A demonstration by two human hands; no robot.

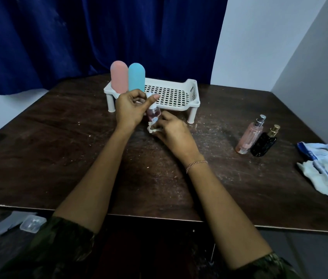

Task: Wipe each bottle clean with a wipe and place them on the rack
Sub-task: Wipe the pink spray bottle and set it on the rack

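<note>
My left hand (131,109) grips a small clear bottle (152,113) of reddish liquid by its white top, upright, just in front of the white rack (187,97). My right hand (171,130) presses a crumpled white wipe (152,128) against the bottle's lower part. A pink bottle (118,76) and a blue bottle (136,77) stand side by side on the rack's left end. On the table to the right stand a pale pink spray bottle (249,135) and a black bottle with a gold cap (265,142), touching each other.
A blue-and-white wipe pack (324,156) with loose wipes (316,178) lies at the table's right edge. The dark wooden table (58,148) is scratched and dusty. A small clear plastic box (32,223) lies below the table's front left. Blue curtain behind.
</note>
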